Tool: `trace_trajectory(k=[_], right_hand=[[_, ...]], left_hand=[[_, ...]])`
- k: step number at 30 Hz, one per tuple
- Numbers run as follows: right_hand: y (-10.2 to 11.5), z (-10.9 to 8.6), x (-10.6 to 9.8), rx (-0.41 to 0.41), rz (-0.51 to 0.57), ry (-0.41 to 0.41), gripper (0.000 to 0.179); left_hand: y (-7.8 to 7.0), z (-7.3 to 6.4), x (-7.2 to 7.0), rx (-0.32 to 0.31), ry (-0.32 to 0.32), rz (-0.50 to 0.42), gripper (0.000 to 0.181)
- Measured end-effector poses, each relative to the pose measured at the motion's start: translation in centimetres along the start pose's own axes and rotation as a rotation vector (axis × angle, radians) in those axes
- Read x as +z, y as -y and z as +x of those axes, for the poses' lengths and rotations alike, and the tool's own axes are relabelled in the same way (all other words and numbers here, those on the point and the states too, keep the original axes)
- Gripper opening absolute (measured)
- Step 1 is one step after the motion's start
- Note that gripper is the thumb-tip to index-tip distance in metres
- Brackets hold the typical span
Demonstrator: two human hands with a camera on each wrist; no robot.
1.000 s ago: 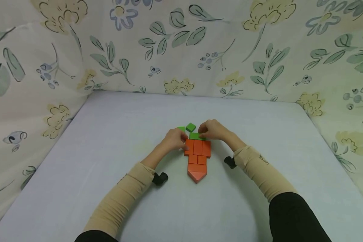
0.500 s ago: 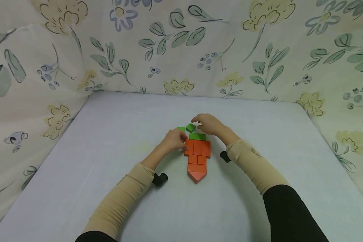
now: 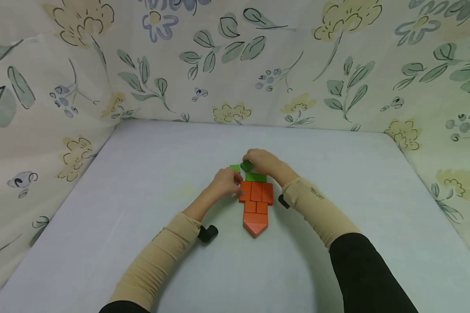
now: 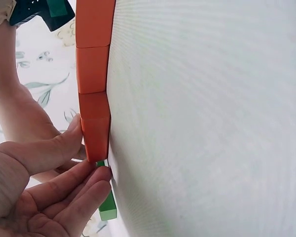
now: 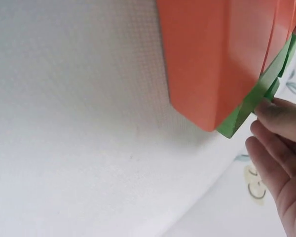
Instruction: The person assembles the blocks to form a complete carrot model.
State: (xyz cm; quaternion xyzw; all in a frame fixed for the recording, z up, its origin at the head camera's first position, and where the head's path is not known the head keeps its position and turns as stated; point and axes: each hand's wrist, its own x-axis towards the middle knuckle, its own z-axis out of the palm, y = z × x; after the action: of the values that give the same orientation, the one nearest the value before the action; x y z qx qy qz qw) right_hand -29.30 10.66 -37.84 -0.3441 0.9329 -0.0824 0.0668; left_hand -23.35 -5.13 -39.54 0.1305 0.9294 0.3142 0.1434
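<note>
On the white table lies a flat figure of several orange blocks [image 3: 256,192], ending in a pointed orange piece [image 3: 255,229] towards me. My left hand [image 3: 224,182] is at its upper left corner. In the left wrist view its thumb and fingers hold the end orange block [image 4: 95,136] between them. A long green block [image 3: 256,177] lies along the figure's far edge. Beyond it, my right hand [image 3: 264,161] pinches a small green block [image 3: 246,166], partly covered by the fingers. Another green block [image 3: 235,168] lies beside it, partly hidden behind my left hand.
The white table [image 3: 160,152] reaches back to a flower-patterned cloth [image 3: 235,65], which also hangs along both sides. Black wrist cameras [image 3: 208,234] stick out below both forearms, low over the table.
My right hand has let go of the long green block and moved left and away to the small green block, taking hold of it. My left hand has stayed in place.
</note>
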Motion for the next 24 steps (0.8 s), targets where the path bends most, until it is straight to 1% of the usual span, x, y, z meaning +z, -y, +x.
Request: trace_trajectory(k=[4, 10, 13, 15, 20, 24], right_hand=[[0.1, 0.07, -0.15, -0.013, 0.014, 0.016, 0.026], [0.22, 0.05, -0.11, -0.021, 0.004, 0.059, 0.025], [0.27, -0.04, -0.07, -0.025, 0.005, 0.059, 0.027], [0.23, -0.05, 0.02, -0.043, 0.005, 0.051, 0.027], [0.21, 0.12, 0.0, -0.089, 0.005, 0.05, 0.026], [0.26, 0.18, -0.2, -0.1, 0.02, 0.067, 0.025]], left_hand=[[0.02, 0.01, -0.01, -0.003, 0.002, 0.0, 0.042], [-0.06, -0.13, -0.03, -0.01, 0.005, -0.007, 0.041], [-0.05, -0.16, 0.02, -0.017, 0.004, -0.006, 0.04], [-0.09, -0.23, 0.02, -0.021, 0.001, 0.002, 0.04], [-0.34, -0.5, -0.06, -0.032, -0.019, 0.036, 0.039], [-0.44, -0.64, -0.09, -0.038, -0.043, 0.057, 0.04]])
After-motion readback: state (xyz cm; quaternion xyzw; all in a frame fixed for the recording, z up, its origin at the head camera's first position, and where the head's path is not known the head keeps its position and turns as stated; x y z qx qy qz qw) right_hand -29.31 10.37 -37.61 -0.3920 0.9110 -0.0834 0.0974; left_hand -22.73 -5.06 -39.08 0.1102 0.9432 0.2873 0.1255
